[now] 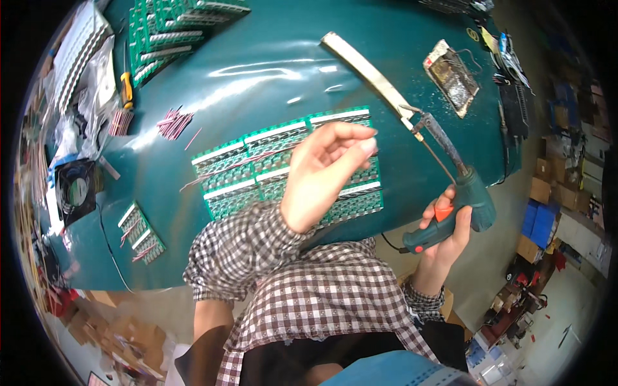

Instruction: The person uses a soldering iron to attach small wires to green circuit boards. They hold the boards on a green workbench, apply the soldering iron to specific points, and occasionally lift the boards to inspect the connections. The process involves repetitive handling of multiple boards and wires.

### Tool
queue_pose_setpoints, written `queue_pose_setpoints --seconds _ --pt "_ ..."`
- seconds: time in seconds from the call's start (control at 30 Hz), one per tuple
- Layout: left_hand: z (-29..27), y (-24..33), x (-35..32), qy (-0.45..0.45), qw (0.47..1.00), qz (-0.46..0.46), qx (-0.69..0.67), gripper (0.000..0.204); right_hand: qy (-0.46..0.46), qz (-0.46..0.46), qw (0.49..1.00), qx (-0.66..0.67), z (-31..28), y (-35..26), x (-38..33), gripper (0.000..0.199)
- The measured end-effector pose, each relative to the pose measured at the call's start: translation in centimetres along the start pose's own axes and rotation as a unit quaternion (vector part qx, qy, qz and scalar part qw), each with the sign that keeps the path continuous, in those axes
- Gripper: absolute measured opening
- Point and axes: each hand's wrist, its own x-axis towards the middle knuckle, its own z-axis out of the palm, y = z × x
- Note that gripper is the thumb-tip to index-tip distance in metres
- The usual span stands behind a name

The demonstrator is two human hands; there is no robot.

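Note:
My right hand grips a dark green soldering gun with an orange trigger, to the right of the boards. Its metal tip points up and away, by the near end of a long cream-coloured strip. Over the green circuit boards, which lie in a joined panel before me, hovers my left hand. Thumb and forefinger are brought together in a pinch; anything between them is too small to make out. Thin red and white wires run across the panel, partly hidden by that hand.
At the far left stand stacked green boards. Cut wires, a yellow-handled screwdriver, a small black fan and a small wired board lie on the left. A dirty metal tray rests at the far right.

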Motion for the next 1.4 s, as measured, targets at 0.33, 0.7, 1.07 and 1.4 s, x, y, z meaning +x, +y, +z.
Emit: queue_pose_setpoints --seconds 0.33,0.7,1.07,1.4 --pt "0.0 -0.2 0.1 0.031 0.987 -0.067 -0.144 0.016 -0.025 0.056 0.998 -0.017 1.4 0.8 -1.2 0.044" --pt "-0.1 -0.8 0.4 0.048 0.987 -0.047 -0.144 0.011 0.007 0.072 0.997 0.011 1.3 1.3 -1.2 0.044" --pt "-3.1 -0.6 0.4 0.087 0.977 0.121 0.153 0.02 0.005 0.089 0.995 -0.036 1.1 0.1 -0.1 0.042" --pt "-5.0 -1.0 1.2 0.064 0.741 0.191 0.64 0.012 -0.021 0.119 0.974 -0.189 0.7 -1.1 1.8 0.037"
